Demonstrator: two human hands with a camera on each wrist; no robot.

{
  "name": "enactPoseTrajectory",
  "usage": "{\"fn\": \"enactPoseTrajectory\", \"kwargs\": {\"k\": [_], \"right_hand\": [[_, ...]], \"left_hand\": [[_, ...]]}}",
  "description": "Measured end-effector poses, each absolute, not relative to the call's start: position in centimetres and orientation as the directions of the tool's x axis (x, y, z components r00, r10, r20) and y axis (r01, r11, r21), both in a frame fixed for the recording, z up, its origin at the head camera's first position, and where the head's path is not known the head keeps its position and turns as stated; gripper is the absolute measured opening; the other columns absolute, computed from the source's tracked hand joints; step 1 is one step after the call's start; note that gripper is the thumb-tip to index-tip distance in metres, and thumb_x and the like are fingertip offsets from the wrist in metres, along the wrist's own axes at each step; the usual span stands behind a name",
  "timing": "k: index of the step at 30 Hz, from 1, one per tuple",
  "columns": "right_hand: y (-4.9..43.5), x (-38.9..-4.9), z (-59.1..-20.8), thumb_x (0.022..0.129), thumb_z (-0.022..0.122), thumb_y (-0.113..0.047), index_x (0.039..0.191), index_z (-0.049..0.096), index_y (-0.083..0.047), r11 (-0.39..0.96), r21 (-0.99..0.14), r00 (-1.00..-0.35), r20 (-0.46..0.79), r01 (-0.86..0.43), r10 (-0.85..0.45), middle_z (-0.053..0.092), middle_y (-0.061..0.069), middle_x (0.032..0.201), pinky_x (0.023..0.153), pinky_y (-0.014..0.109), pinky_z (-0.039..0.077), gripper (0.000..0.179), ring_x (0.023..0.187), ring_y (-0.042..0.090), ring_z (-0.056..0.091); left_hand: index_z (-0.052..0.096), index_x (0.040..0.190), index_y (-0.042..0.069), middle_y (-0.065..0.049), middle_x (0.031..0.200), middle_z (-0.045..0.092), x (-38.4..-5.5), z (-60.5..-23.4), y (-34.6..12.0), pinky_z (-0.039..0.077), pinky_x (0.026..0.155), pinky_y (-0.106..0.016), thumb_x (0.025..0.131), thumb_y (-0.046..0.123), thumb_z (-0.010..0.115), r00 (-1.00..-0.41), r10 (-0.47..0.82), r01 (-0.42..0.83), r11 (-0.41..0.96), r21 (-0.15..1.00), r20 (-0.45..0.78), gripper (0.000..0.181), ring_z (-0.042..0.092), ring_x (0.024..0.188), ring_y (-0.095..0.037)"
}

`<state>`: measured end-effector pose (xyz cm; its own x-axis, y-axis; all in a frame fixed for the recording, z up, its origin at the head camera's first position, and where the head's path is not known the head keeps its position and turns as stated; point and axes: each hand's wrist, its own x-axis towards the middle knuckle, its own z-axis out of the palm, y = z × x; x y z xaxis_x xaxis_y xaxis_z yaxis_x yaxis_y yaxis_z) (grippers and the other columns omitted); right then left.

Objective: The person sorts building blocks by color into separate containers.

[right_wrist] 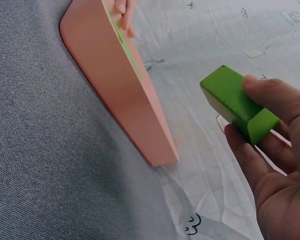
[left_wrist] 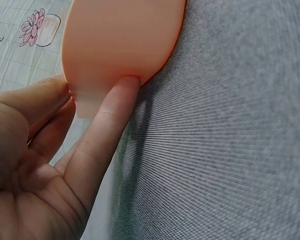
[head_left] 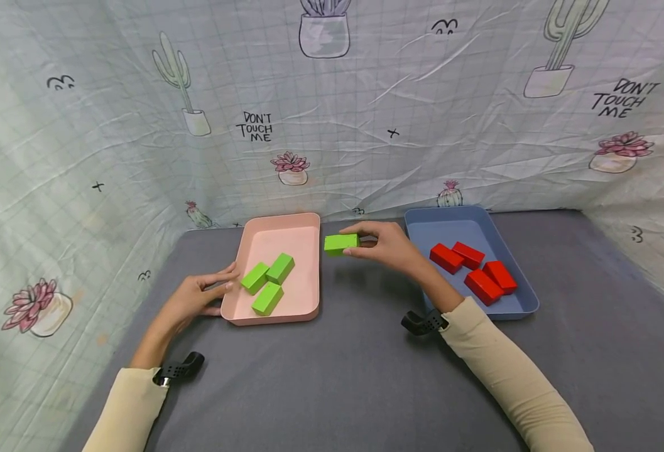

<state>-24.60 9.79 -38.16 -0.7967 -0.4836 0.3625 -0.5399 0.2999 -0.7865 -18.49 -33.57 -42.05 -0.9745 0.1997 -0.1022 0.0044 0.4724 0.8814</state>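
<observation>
My right hand [head_left: 385,247] pinches a green block [head_left: 340,244] between thumb and fingers. It holds the block above the table, just right of the pink tray [head_left: 286,233]. In the right wrist view the thumb presses on top of the green block [right_wrist: 232,95] and fingers support it below. Three more green blocks [head_left: 267,298] lie in the pink tray. At that tray's left side my left hand [head_left: 193,298] grips the edge. The left wrist view has one finger against the outer wall [left_wrist: 125,35] and other fingertips at the rim.
A blue tray [head_left: 450,215] with several red blocks [head_left: 483,287] stands right of the right hand. Both trays rest on a grey cloth-covered table [head_left: 332,383]. A printed white curtain [head_left: 365,94] hangs behind and at the sides.
</observation>
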Motion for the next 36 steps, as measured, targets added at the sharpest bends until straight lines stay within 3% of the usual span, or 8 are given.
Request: {"fn": "enactPoseTrajectory", "kwargs": {"k": [8, 16, 36], "right_hand": [[9.78, -24.66, -37.97, 0.087, 0.083, -0.013, 0.125, 0.073, -0.007, 0.266, -0.778, -0.766, 0.386, -0.57, -0.514, 0.068, 0.009, 0.122, 0.093, 0.038, 0.058, 0.04, 0.107, 0.026, 0.069], [9.71, -24.8, -37.76, 0.087, 0.083, -0.017, 0.125, 0.073, -0.008, 0.346, -0.72, -0.76, 0.384, -0.602, -0.524, 0.071, 0.005, 0.117, 0.089, 0.034, 0.059, 0.04, 0.101, 0.02, 0.069], [8.9, -24.66, -37.54, 0.089, 0.081, -0.015, 0.128, 0.072, -0.011, 0.399, -0.696, -0.767, 0.35, -0.597, -0.537, 0.07, 0.003, 0.123, 0.097, 0.036, 0.056, 0.04, 0.105, 0.017, 0.067]], "left_hand": [[0.058, 0.145, 0.01, -0.003, 0.163, 0.031, -18.37, -42.03, -33.49, 0.062, 0.074, -0.036, 0.101, 0.024, 0.067, -0.977, 0.183, -0.008, 0.479, 0.878, -0.109, 0.047, 0.064, 0.112, -0.006], [0.057, 0.145, 0.009, -0.004, 0.163, 0.03, -18.27, -41.87, -33.59, 0.062, 0.074, -0.035, 0.101, 0.025, 0.067, -0.975, 0.192, -0.003, 0.482, 0.876, -0.109, 0.048, 0.064, 0.116, -0.013], [0.058, 0.144, 0.009, -0.004, 0.163, 0.031, -18.47, -42.08, -33.54, 0.062, 0.075, -0.038, 0.101, 0.022, 0.067, -0.976, 0.19, -0.006, 0.472, 0.881, -0.109, 0.046, 0.063, 0.117, -0.013]]}}
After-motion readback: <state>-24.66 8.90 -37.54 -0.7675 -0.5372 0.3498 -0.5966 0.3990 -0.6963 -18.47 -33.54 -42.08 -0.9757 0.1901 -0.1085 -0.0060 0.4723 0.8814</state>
